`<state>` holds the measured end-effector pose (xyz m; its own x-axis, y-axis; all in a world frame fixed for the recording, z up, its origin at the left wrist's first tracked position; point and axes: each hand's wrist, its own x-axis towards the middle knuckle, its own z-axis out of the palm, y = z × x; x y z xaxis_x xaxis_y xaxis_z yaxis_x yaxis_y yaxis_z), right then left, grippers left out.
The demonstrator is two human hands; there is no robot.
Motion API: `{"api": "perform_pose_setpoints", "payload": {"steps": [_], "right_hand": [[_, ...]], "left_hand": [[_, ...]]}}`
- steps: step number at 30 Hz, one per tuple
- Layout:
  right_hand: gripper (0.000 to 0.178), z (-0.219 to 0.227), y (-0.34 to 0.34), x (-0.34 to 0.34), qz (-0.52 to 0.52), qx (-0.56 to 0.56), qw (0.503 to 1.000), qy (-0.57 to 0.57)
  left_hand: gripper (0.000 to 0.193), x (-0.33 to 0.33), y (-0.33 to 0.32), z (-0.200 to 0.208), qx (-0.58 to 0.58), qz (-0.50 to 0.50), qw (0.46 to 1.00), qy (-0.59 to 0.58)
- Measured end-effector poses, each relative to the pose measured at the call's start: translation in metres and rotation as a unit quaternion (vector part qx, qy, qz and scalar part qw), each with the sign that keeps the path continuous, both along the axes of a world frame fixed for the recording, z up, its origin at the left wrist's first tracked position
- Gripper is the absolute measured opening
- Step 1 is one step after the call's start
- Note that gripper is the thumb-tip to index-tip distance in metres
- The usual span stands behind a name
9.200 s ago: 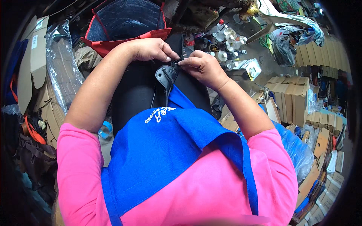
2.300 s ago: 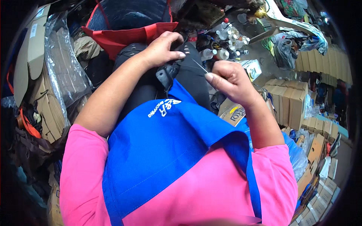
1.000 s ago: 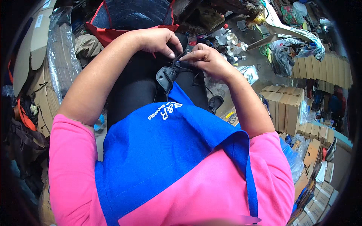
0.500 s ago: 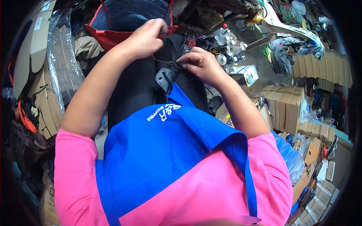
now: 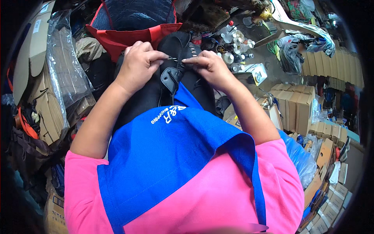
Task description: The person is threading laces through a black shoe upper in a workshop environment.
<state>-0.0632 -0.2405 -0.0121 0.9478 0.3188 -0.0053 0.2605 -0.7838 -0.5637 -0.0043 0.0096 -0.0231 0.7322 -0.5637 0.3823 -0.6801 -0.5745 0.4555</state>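
A black shoe [image 5: 170, 80] lies on my lap, with a laced flap and eyelets at its near end. A row of pale stitches [image 5: 192, 50] runs along its right edge. My left hand [image 5: 141, 64] is at the left of the shoe, thumb and forefinger pinching a thin, light needle-like piece [image 5: 172, 59] that points to the right, over the shoe. My right hand [image 5: 212, 68] is closed at the shoe's right edge, fingertips near the near end of the stitches; what it pinches is too small to make out. A blue apron [image 5: 163, 136] covers my lap.
Beyond my knees stands a red bag [image 5: 132, 37] with a silvery lining. White bottles [image 5: 237, 43] cluster on the floor at the far right. Stacked cardboard [image 5: 294, 109] is on the right, and plastic-wrapped cardboard [image 5: 64, 66] leans on the left.
My left hand has come down from above the shoe, back toward me, and now pinches close to the stitches. My right hand has stayed near the shoe's right edge.
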Motion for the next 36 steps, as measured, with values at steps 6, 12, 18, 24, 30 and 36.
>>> {"api": "perform_pose_setpoints", "payload": {"steps": [6,12,18,24,30,36], "right_hand": [[0.03,0.004,-0.01,0.02,0.035,0.023,0.997,0.058],[0.029,0.005,-0.01,0.024,0.03,0.029,0.994,0.099],[0.029,0.006,-0.011,0.026,0.033,0.045,0.993,0.108],[0.029,0.002,-0.014,0.028,0.023,0.058,0.989,0.132],[0.026,0.009,-0.008,0.028,0.034,0.091,0.983,0.158],[0.027,0.013,-0.001,0.017,0.022,0.06,0.994,0.087]], "left_hand": [[0.023,0.008,-0.003,-0.01,-0.034,-0.074,0.993,0.091],[0.022,0.01,-0.006,-0.01,-0.02,-0.068,0.993,0.092],[0.023,0.011,-0.006,-0.01,-0.019,-0.063,0.992,0.11],[0.022,0.011,-0.009,-0.011,-0.019,-0.074,0.991,0.114],[0.018,0.022,-0.017,-0.011,-0.018,-0.119,0.978,0.173],[0.025,-0.003,-0.008,-0.003,-0.024,-0.038,0.989,0.141]]}}
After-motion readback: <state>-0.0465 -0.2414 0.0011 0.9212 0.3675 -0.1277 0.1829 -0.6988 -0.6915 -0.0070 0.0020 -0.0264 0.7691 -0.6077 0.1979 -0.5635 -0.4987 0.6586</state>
